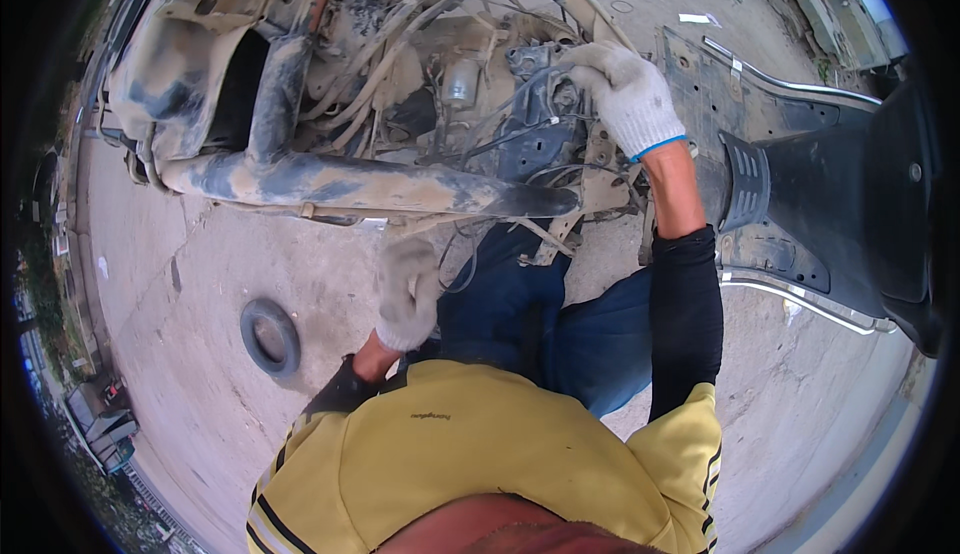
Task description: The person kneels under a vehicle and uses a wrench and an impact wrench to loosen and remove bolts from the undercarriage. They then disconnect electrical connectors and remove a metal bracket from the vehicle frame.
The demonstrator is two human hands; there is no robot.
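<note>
A mud-caked vehicle frame (pixel 380 189) with a thick main tube lies across the view in front of me. My right hand (pixel 628 99), in a white knit glove with a blue cuff, reaches into its far middle part. Its fingers curl down at a dark metal bracket (pixel 535 134), and what they grip is hidden. Lower and to the left, my gloved left hand (pixel 407 292) is closed, on the near side of the tube. A thin black cable (pixel 474 272) loops from the frame to this hand and appears held in it.
Dusty hoses (pixel 375 79) and a metal cylinder (pixel 461 84) sit inside the frame. At right are a flat metal floor panel (pixel 705 104) and a large black cover (pixel 835 189) between silver rails. A black tyre (pixel 270 337) lies on the concrete at left.
</note>
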